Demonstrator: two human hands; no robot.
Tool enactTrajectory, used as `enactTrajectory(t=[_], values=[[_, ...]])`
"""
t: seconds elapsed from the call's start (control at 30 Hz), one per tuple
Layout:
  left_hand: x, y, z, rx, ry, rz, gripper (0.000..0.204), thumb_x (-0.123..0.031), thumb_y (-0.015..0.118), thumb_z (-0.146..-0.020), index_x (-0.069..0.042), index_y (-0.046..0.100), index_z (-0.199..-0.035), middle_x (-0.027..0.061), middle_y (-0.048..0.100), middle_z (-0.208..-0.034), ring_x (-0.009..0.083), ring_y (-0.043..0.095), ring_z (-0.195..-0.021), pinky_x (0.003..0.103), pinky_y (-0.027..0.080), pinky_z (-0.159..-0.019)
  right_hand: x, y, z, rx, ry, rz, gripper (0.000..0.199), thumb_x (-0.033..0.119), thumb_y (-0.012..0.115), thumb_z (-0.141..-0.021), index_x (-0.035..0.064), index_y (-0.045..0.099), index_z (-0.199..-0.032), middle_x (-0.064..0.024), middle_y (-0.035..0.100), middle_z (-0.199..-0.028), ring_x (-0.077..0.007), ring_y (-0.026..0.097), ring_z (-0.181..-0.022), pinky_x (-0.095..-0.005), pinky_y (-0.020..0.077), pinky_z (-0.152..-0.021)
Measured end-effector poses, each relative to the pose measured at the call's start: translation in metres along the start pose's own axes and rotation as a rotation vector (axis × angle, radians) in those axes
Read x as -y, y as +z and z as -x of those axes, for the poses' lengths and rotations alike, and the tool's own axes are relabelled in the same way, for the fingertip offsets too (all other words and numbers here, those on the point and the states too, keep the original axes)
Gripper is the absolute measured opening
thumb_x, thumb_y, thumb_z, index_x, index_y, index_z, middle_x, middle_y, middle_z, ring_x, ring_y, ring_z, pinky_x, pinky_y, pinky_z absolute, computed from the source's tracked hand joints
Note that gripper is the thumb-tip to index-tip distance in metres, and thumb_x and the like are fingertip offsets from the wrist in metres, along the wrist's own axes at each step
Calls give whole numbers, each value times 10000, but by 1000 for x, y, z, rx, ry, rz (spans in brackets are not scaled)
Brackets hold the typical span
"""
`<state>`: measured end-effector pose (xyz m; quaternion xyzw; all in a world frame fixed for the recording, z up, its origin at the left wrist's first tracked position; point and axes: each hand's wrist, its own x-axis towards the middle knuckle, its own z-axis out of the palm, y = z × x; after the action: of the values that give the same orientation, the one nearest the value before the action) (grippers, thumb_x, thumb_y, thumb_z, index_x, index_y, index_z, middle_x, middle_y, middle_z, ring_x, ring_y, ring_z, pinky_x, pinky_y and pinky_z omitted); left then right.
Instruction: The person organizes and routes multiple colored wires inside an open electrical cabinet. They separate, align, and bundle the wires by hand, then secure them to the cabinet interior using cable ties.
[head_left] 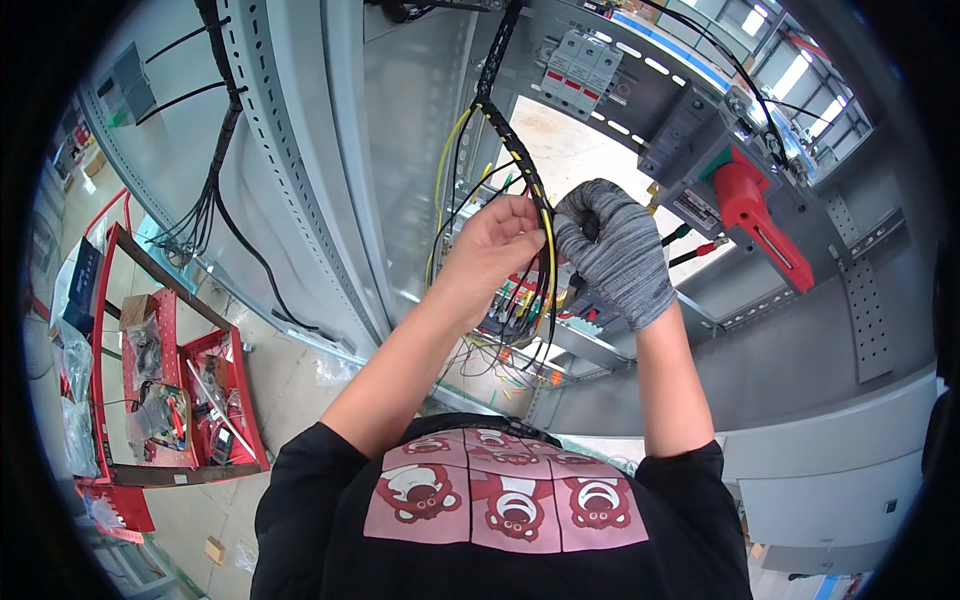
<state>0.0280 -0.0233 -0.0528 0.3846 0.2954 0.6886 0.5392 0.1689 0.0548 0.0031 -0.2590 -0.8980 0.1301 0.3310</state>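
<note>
Both hands at a black wire bundle inside a grey cabinet

At near left, on the floor, an open red trolley holds small tools, a pale metal bar and clear plastic bags, some contents too jumbled to tell.

Nearer than the wire bundle, both forearms reach away and converge. The left hand, bare, has its wrist bent inward, with thumb and fingertips narrowed together at the bundle's left side; I cannot tell whether a strand is caught between them. The right hand, in a grey knit glove, curls its fingers just right of the bundle; what they hold, if anything, is hidden.

The bundle hangs from the cabinet's far side, yellow strands among the black. Farther right sits a switch with a red handle; at the far edge, a row of pale fuse holders.
</note>
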Motion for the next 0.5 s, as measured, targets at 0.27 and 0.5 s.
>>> enactTrajectory(t=[0.27,0.5], values=[[9,3,-3,30,34,85,162,-30,572,-881,-41,532,-1038,28,609,-928,93,587,-817,218,459,-722,11,-9,4,-35,-10,169,110,84,661,-747,24,604,-820,-87,590,-714,-166,557,-578,-290,467,-557],[8,11,1,-17,-2,71,150,-23,515,-872,-39,503,-1021,28,585,-924,87,564,-825,221,447,-746,13,-8,3,30,46,77,98,90,638,-773,5,593,-791,-71,586,-681,-135,518,-571,-271,450,-547]])
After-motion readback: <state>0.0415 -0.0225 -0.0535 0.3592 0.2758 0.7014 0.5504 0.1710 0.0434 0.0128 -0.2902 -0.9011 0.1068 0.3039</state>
